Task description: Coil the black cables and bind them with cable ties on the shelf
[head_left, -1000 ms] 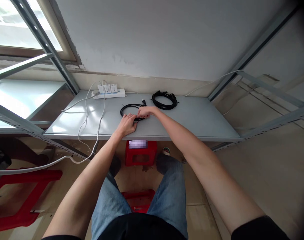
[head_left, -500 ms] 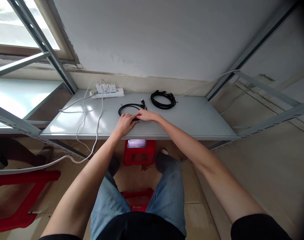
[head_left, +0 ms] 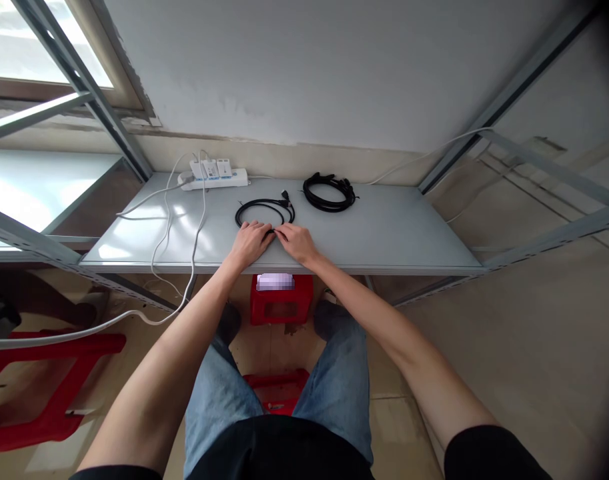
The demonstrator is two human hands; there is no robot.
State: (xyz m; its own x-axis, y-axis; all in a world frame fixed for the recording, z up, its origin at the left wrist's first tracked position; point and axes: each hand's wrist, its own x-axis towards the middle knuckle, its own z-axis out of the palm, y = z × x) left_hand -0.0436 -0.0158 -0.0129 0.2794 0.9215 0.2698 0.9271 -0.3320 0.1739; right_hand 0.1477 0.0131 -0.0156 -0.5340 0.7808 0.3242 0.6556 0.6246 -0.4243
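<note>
A thin black cable lies coiled in a loop on the grey metal shelf, its plug end at the far side. My left hand and my right hand meet at the near edge of this loop, fingers curled and pinching the cable between them. A second, thicker bundle of black cable sits farther back to the right, untouched.
A white power strip with several plugs stands at the shelf's back left, white cords trailing over the front edge to the floor. Red plastic stools stand under the shelf and at the left. Metal rack posts frame both sides.
My right hand has drawn back from the far side of the coil to its near edge, beside my left hand. The coil now lies rounder and more open.
</note>
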